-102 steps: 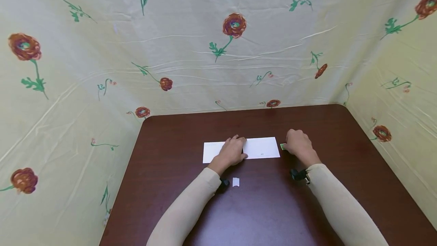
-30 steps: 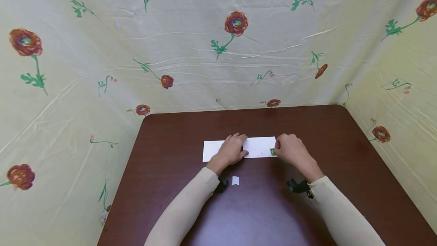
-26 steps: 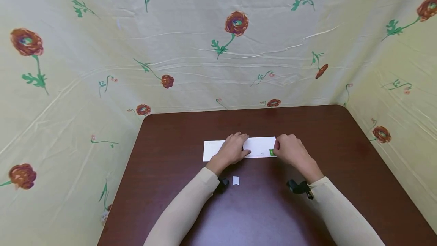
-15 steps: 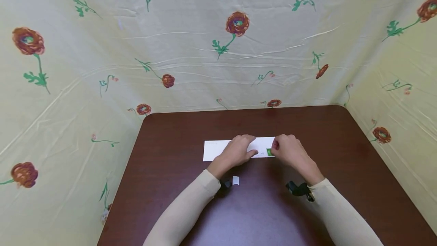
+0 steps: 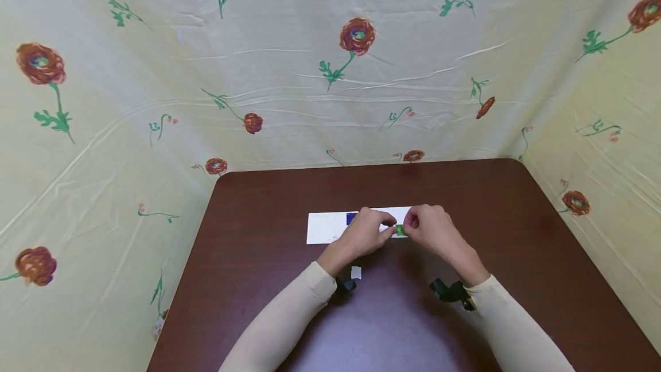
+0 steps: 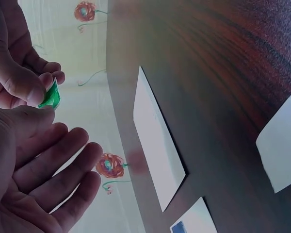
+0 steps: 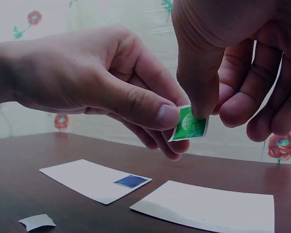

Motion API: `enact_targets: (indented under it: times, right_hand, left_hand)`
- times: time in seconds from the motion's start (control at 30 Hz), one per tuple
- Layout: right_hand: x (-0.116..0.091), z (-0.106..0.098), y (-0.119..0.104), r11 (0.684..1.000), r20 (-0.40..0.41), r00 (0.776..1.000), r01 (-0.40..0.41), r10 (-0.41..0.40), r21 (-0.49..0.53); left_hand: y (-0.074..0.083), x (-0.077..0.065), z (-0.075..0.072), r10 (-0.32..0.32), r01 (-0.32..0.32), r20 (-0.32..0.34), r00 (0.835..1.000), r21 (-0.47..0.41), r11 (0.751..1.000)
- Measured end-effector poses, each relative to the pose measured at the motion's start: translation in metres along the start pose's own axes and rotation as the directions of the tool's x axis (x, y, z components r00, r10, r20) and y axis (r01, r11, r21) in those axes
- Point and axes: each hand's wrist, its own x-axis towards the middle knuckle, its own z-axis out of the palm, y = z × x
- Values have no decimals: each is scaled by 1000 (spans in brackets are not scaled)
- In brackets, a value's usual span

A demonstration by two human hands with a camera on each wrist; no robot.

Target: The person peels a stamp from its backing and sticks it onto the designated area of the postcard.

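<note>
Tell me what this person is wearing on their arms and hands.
The left sleeve and right sleeve are long, plain and cream-coloured. A black wrist device shows at each cuff. The left hand and right hand are bare: no gloves, no rings visible.

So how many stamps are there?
2: the green stamp, pinched by the right hand, and the blue stamp on the white paper on the left. Others may be hidden.

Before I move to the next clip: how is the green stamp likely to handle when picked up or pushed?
The green stamp is probably very light: it looks small and paper-thin, pinched in the right hand. It likely bends rather than staying stiff, since it seems slightly bowed in the right wrist view. It may tear or crease easily, given its thin, toothed edge.
</note>
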Motion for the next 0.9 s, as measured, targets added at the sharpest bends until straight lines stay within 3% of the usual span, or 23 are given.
enact_targets:
  times: [0.53, 0.77, 0.9]
  right_hand:
    - [-4, 4, 2, 998, -28, 998, 61, -60, 27]
    - [-5, 11, 6, 988, -39, 988, 150, -149, 35]
    - [-6, 13, 4, 983, -68, 982, 181, -179, 36]
  left_hand:
    - [-8, -4, 1, -9, 6, -21, 1000, -114, 993]
    - [-8, -6, 1, -1, 1, -3, 1000, -130, 991]
    - [-8, -6, 1, -17, 13, -29, 999, -139, 990]
